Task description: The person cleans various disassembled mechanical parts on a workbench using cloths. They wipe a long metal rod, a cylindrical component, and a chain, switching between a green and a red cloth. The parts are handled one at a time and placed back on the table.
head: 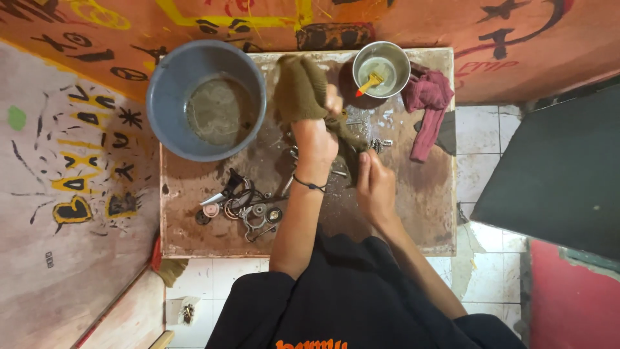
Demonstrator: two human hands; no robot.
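Worktable (pixel 426 220), stained and wet; grey bucket (pixel 205 98) of murky water at its far left corner, small metal bowl (pixel 381 68) with a yellow-handled brush (pixel 370 84) far right, red rag (pixel 427 103) beside it. Olive cloth (pixel 303 90) held over the table's middle. Left hand (pixel 315 139) fingers closed, bunching the cloth; right hand (pixel 374 187) pinches its trailing end. Whatever is wrapped inside is hidden. Best, probably, to keep the cloth taut and work above the table, clear of loose metal parts (pixel 248 210).
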